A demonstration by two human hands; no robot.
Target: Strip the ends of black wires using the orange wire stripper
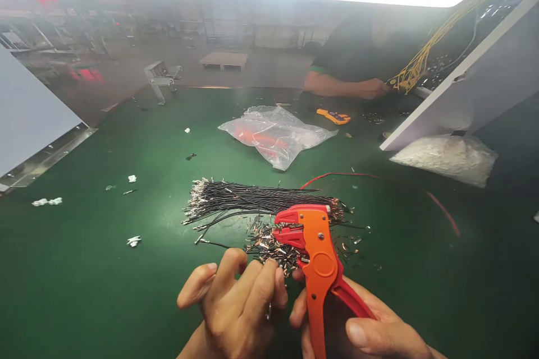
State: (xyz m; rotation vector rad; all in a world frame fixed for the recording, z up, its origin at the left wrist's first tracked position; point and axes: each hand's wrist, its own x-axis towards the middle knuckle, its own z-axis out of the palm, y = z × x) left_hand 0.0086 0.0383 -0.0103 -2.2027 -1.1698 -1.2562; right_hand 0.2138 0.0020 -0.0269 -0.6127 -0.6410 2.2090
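My right hand [383, 331] is wrapped round an orange and red wire stripper [324, 263], held upright with its jaws pointing left and apart. Left of the tool, my left hand [242, 303] is closed, its fingers curled and the thumb side near the stripper. A small silver terminal shows below those fingers, apparently the end of a wire; the rest is hidden. Beyond the hands lies a bundle of black wires [256, 199], with silver terminals at the left and bare copper at the right. Cut wire scraps [269, 241] are piled between the bundle and my hands.
A clear plastic bag [282, 134] with red contents lies farther back on the green table [92, 280]. Near it is another orange tool [333, 116]. A filled bag [446, 160] sits beside the right panel [475, 67]. Across the table, a person's arm [341, 85] reaches toward yellow wires [421, 67].
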